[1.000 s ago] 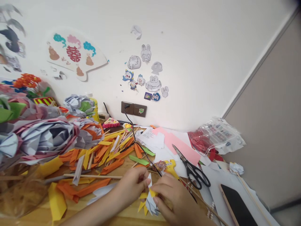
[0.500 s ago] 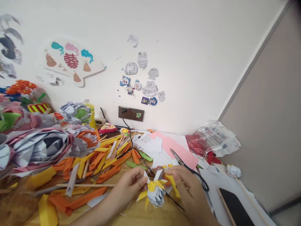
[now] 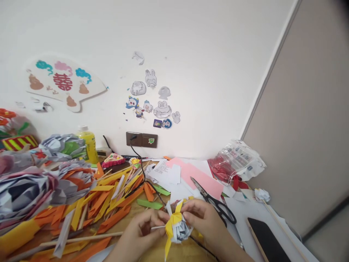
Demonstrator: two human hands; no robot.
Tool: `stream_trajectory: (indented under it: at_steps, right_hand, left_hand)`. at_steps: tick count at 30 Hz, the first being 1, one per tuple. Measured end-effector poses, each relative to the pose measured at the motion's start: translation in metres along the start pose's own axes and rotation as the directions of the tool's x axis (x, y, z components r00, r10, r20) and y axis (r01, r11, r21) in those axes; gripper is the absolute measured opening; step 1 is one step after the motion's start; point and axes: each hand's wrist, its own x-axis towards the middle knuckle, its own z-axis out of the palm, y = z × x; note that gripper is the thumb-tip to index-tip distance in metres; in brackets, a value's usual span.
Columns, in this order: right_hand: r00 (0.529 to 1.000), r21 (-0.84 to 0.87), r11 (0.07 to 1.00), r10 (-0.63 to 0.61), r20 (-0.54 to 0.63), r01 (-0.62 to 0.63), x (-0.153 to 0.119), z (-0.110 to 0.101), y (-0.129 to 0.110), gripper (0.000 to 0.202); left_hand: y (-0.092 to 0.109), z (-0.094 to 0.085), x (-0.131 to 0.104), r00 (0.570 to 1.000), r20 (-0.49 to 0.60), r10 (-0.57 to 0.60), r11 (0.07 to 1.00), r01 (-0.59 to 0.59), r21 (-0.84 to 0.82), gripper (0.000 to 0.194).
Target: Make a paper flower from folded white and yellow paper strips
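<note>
A small folded-paper flower (image 3: 180, 231), with a white pleated centre and yellow and white pointed pieces round it, is between my two hands low in the view. My left hand (image 3: 148, 227) pinches its left side, where a thin white strip sticks out between the fingers. On the right, my right hand (image 3: 200, 218) has thumb and fingers closed on the flower's upper right edge by a yellow piece. The fingertips partly cover where they touch the paper. A black cable (image 3: 203, 247) runs behind the flower.
Black-handled scissors (image 3: 215, 202) lie on papers beyond my right hand, with a phone (image 3: 268, 238) further right. Yellow and orange folded strips (image 3: 109, 196) and wooden sticks (image 3: 84, 238) spread leftward. Large paper flowers (image 3: 24, 193) and a yellow bottle (image 3: 88, 143) stand at the left.
The view has turned rightward. The flower has been turned, and its yellow pieces point differently. My right hand has come in from beside the flower to touch it; the loose yellow piece is now against it.
</note>
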Motion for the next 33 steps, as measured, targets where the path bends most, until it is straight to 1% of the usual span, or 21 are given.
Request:
stream_trajectory:
  at_steps: [3,6,9,11,12,14,16,18,20,22,24,26,28,30,33]
  right_hand:
    - [0.999,0.083,0.996,0.045,0.008,-0.046,0.000,0.002,-0.001,0.033]
    - [0.997,0.102,0.992,0.072,-0.008,-0.070,-0.001,0.004,-0.004,0.033]
    - [0.996,0.108,0.990,0.088,-0.018,-0.086,-0.002,0.005,-0.006,0.032]
    - [0.996,0.114,0.990,0.088,-0.002,-0.087,-0.002,0.004,-0.007,0.033]
    - [0.997,0.109,0.991,0.080,-0.013,-0.078,-0.002,0.004,-0.007,0.033]
    - [0.995,0.087,0.994,0.069,-0.075,-0.062,-0.002,0.002,-0.008,0.032]
    - [0.989,0.075,0.995,0.068,-0.129,-0.059,-0.001,0.002,-0.008,0.033]
    - [0.991,0.094,0.993,0.082,-0.105,-0.072,-0.001,0.002,-0.008,0.036]
    - [0.994,0.126,0.988,0.097,-0.052,-0.089,-0.001,0.005,-0.006,0.042]
    - [0.994,0.157,0.984,0.098,-0.050,-0.089,-0.002,0.007,-0.004,0.045]
    - [0.993,0.179,0.981,0.086,-0.080,-0.071,-0.003,0.010,-0.003,0.045]
    - [0.993,0.179,0.982,0.076,-0.088,-0.060,-0.003,0.010,-0.003,0.044]
    - [0.996,0.142,0.989,0.059,-0.067,-0.049,-0.004,0.011,-0.004,0.043]
    - [0.999,0.095,0.995,0.025,-0.048,-0.020,-0.005,0.011,-0.004,0.040]
    - [0.998,0.053,0.998,-0.017,-0.061,0.020,-0.007,0.013,-0.002,0.037]
  left_hand:
    - [0.001,0.000,0.000,1.000,0.002,-0.007,1.000,0.007,0.025,0.020]
    - [0.001,0.000,0.000,1.000,-0.023,-0.013,0.997,0.015,0.074,0.016]
    - [0.002,0.002,0.000,0.995,-0.099,-0.019,0.982,0.038,0.188,0.013]
    - [0.004,0.004,0.000,0.990,-0.136,-0.032,0.973,0.062,0.223,0.014]
    - [0.005,0.004,-0.001,0.988,-0.149,-0.042,0.975,0.073,0.209,0.016]
    - [0.008,0.005,-0.001,0.980,-0.187,-0.063,0.985,0.091,0.145,0.022]
    - [0.011,0.003,-0.001,0.964,-0.259,-0.060,0.990,0.090,0.104,0.026]
    - [0.012,0.000,-0.001,0.941,-0.338,-0.020,0.989,0.068,0.131,0.027]
    - [0.011,-0.002,-0.002,0.929,-0.368,0.034,0.980,0.041,0.195,0.024]
    - [0.009,-0.002,-0.003,0.942,-0.331,0.059,0.960,0.037,0.276,0.018]
    - [0.006,0.000,-0.005,0.966,-0.250,0.066,0.923,0.036,0.384,0.009]
    - [0.004,0.004,-0.008,0.984,-0.154,0.087,0.866,0.002,0.500,0.002]
    - [0.004,0.009,-0.011,0.987,-0.083,0.134,0.803,-0.059,0.593,0.007]
    - [0.003,0.014,-0.013,0.980,-0.083,0.180,0.760,-0.085,0.645,0.012]
    - [0.000,0.017,-0.014,0.969,-0.132,0.209,0.739,-0.068,0.671,0.016]
